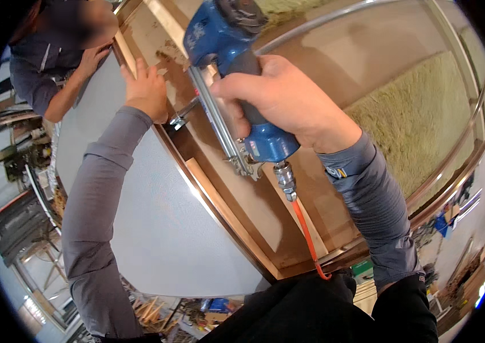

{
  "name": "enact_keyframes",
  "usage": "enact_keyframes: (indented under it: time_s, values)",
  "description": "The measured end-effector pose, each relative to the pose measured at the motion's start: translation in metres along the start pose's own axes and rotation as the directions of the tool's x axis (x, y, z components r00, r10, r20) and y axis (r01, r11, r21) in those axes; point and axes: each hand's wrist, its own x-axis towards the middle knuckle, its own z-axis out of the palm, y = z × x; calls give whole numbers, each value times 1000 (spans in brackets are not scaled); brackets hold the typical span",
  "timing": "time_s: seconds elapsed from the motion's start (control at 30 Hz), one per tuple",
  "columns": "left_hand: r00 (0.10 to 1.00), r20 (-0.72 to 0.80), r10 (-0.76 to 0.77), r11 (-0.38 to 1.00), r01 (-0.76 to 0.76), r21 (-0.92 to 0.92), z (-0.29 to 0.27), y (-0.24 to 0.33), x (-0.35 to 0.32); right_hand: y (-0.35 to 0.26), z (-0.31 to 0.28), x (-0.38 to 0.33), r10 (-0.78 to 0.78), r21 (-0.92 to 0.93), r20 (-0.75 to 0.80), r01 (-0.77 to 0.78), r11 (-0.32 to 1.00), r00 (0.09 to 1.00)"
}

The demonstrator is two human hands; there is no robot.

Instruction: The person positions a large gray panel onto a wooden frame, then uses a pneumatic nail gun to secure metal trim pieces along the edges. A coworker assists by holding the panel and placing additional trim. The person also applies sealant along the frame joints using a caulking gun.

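Observation:
My right hand [296,100] is wrapped round the dark grip of a blue pneumatic nail gun [271,142]. Its silver magazine [216,120] slants down toward me, and an orange air hose [305,228] runs from a metal coupling at the handle's base. My left hand [146,94] lies with fingers spread at the edge of a wooden frame, touching a pale wood strip [125,50]. Below that hand, a metal fitting [178,122] sticks out inside the frame. Another pale wood strip [231,214] lies along the frame's inner edge. The gun's nose is blurred.
A smooth light grey panel [168,240] lies left of the frame. Yellowish insulation [419,120] fills part of the right side, beside metal rails [454,154]. At the upper left another person's hand [91,60] rests at the panel's edge. Wood scraps [151,311] lie below.

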Motion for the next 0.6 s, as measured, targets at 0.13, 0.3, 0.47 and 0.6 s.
enact_keyframes:
  time_s: [0.13, 0.3, 0.47, 0.6]
  values:
    - [995, -24, -97, 993, 98, 60, 9, 7, 0, -13, -6, -20, 62, -17, 13, -62, 998, 998]
    - [963, -230, -139, 970, 86, -229, 22, 11, -13, 1, -17, -24, 17, 149, 63, -26, 988, 998]
    - [931, -299, -211, 932, 99, -349, 28, 23, -36, -8, -4, -23, 136, 126, 73, -145, 981, 988]
    - [737, -505, -448, 692, -72, -718, -3, 30, -72, -7, 1, -22, 170, 126, 36, -173, 977, 985]
